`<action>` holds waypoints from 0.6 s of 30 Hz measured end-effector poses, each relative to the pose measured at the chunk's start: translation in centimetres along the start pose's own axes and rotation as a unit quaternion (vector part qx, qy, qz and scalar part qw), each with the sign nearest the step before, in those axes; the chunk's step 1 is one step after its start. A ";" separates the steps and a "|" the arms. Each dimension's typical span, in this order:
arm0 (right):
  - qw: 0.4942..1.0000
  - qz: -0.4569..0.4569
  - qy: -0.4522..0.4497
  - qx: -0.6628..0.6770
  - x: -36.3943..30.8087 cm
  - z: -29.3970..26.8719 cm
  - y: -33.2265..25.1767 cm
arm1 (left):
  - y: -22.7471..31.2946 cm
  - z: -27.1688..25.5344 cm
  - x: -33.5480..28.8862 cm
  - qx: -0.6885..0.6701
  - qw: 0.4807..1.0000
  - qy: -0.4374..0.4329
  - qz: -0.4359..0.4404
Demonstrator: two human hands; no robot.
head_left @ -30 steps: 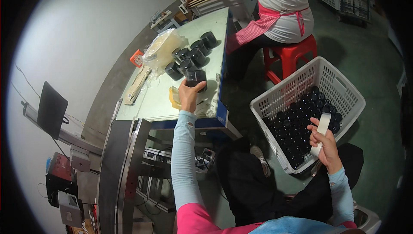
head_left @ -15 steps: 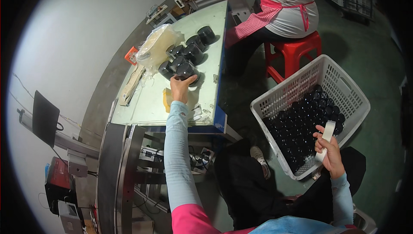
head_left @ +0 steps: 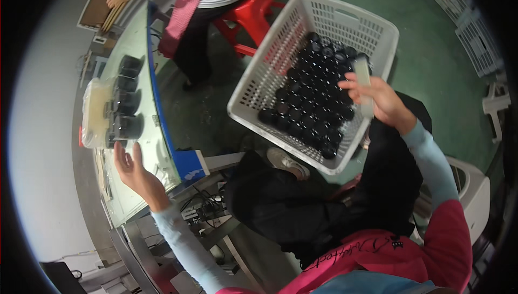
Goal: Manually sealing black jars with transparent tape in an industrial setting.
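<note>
Above the near part of the table (head_left: 154, 167), my left hand (head_left: 139, 178) is open, its thumb and fingers apart with nothing between them. Just beyond its fingertips stand several glossy black jars (head_left: 128, 126) in a cluster. My right hand (head_left: 386, 102) is closed around a cream-white roll of tape (head_left: 365, 86), seen edge-on. It hovers over the right side of a white plastic crate (head_left: 248, 91), whose bottom is covered with many small round black pieces (head_left: 307, 99), lid-like in shape.
A plastic bag of pale contents (head_left: 97, 110) lies beside the jars, against the wall side. Past the crate, a co-worker in a pink checked apron (head_left: 181, 16) sits on a red stool (head_left: 251, 18). More crates (head_left: 469, 29) stand at the far right.
My left hand has let go of a black jar and drawn back from the cluster. The view has swung rightward, so the crate appears nearer the middle. My right hand still holds the tape roll.
</note>
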State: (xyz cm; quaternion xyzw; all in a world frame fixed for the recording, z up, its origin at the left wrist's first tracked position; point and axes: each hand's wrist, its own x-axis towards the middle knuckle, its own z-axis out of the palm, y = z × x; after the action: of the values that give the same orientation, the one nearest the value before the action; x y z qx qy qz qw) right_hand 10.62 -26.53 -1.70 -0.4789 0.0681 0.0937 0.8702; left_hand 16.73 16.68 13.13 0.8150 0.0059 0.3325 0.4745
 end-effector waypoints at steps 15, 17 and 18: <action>0.998 -0.038 0.008 -0.055 2.8 -2.8 -2.7 | -22.7 28.1 -16.5 0.491 0.673 -0.538 0.129; 0.995 -0.018 0.046 -0.083 2.5 -3.1 -3.0 | -26.7 28.6 -17.4 0.568 0.626 -0.524 0.104; 0.995 -0.018 0.049 -0.083 2.4 -3.2 -3.2 | -28.0 29.0 -17.6 0.593 0.585 -0.549 0.065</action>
State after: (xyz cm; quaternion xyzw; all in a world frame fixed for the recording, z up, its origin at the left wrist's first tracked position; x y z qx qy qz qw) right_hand 13.55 -30.69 -1.31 -0.5544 0.0943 0.0594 0.8248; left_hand 27.46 4.06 -27.63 0.9414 -0.1128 -0.2252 -0.2242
